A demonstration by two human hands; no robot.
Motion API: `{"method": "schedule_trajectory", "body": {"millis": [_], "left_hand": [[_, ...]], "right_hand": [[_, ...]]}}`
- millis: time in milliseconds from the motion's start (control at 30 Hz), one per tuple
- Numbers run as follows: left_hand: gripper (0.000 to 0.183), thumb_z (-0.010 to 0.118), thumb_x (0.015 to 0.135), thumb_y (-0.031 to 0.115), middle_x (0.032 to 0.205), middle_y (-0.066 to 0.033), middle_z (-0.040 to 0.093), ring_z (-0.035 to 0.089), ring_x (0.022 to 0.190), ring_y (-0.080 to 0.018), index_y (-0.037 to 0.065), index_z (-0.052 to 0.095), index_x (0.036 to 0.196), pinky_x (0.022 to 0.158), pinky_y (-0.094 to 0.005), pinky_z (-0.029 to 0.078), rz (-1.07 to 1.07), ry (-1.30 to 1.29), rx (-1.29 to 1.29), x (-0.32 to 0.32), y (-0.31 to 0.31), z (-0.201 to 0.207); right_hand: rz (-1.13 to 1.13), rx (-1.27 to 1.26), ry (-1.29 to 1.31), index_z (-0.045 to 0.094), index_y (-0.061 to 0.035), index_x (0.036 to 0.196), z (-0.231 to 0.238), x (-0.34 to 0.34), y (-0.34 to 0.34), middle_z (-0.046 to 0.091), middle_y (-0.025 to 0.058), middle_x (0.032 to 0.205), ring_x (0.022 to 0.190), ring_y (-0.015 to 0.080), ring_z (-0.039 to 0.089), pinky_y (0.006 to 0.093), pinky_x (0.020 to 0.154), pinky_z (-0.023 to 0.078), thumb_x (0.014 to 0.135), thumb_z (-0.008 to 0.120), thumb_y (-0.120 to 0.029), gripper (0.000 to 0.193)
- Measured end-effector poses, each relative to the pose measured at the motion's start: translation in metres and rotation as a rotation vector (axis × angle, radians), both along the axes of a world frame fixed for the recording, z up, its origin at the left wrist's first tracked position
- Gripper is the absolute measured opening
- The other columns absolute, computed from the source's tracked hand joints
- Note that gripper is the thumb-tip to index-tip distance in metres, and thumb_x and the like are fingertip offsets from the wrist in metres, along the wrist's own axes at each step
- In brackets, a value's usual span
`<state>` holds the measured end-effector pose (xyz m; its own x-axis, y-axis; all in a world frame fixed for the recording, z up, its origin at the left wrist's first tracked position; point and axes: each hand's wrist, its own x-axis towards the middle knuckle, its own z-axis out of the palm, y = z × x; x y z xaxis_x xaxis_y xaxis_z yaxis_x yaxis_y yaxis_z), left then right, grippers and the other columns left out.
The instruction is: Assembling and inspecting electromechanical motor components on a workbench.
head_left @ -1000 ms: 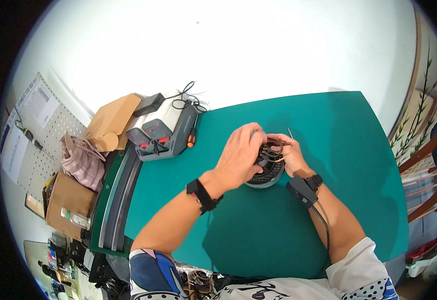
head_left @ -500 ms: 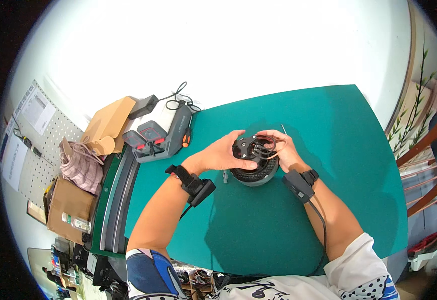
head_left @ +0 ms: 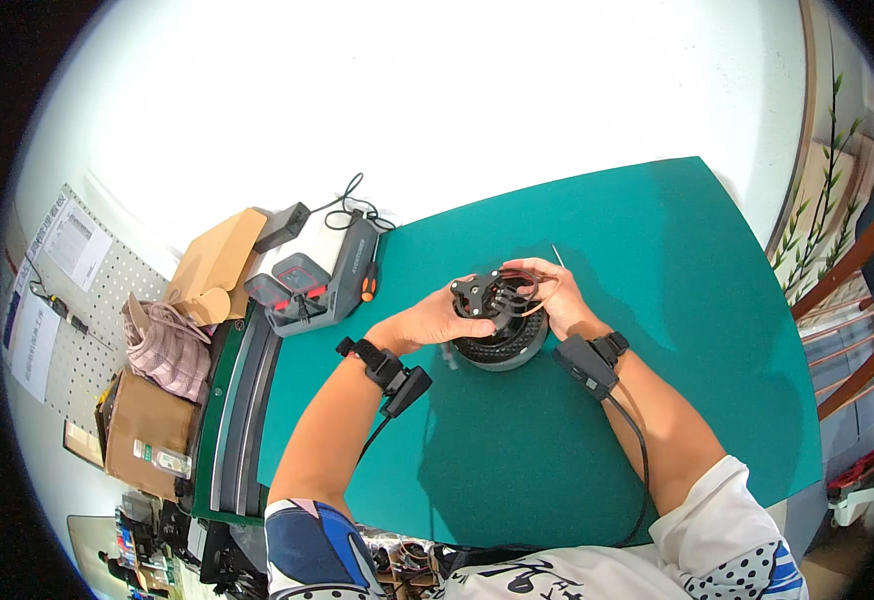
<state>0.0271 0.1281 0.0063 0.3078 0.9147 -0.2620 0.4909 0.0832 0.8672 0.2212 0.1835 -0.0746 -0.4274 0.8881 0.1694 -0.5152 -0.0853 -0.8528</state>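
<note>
Green desk (head_left: pixel 557 450) and white wall (head_left: pixel 557 90) I see first from my place in the room. Fingers of the left hand (head_left: pixel 429 325) hold a black part (head_left: pixel 473 297) over the round dark base (head_left: pixel 502 354). Fingers of the right hand (head_left: pixel 562 300), bent narrowly, hold the wires (head_left: pixel 529 290) at the base's right side. Beyond the base appears one thin rod (head_left: pixel 558 255); to its left are an orange-handled tool (head_left: pixel 369 288), a grey device (head_left: pixel 342 275) and, farthest, a cardboard box (head_left: pixel 215 255).

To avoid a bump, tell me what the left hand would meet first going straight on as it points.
The left hand would first meet the black part it grips; beyond that, the right hand seems roughly in line, though depth is unclear.
</note>
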Motion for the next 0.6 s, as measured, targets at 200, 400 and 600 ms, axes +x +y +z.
{"method": "schedule_trajectory", "body": {"millis": [200, 400, 600], "left_hand": [[0.062, 0.080, 0.076, 0.026, 0.105, -0.0072, 0.064, 0.057, 0.095, -0.0149, -0.004, 0.056, 0.125, 0.089, -0.0269, 0.044, 0.002, 0.221, 0.012, 0.007, -0.018, 0.050], [0.046, 0.059, 0.083, -0.009, 0.120, -0.0083, 0.061, 0.055, 0.112, -0.0132, -0.004, 0.051, 0.128, 0.101, -0.0294, 0.041, 0.026, 0.318, 0.083, 0.007, -0.052, 0.023], [0.046, 0.074, 0.071, -0.007, 0.106, -0.0099, 0.064, 0.065, 0.095, -0.0162, -0.003, 0.055, 0.113, 0.083, -0.0303, 0.055, 0.275, 0.338, 0.312, 0.023, -0.068, 0.006]], "right_hand": [[0.001, -0.039, 0.011, 0.064, -0.0003, 0.107, -0.006, 0.003, 0.006, 0.065, 0.0074, 0.106, 0.102, 0.0162, 0.061, 0.0240, 0.083, 0.049, 0.083, 0.052, 0.007, 0.028], [0.036, -0.021, 0.021, 0.064, 0.0013, 0.107, -0.004, 0.002, 0.004, 0.065, 0.0085, 0.106, 0.101, 0.0170, 0.060, 0.0270, 0.090, 0.049, 0.080, 0.052, 0.007, 0.031], [0.020, -0.027, -0.035, 0.065, 0.0011, 0.107, -0.001, 0.004, 0.003, 0.065, 0.0081, 0.106, 0.100, 0.0167, 0.061, 0.0263, 0.089, 0.049, 0.079, 0.053, 0.008, 0.030]]}}
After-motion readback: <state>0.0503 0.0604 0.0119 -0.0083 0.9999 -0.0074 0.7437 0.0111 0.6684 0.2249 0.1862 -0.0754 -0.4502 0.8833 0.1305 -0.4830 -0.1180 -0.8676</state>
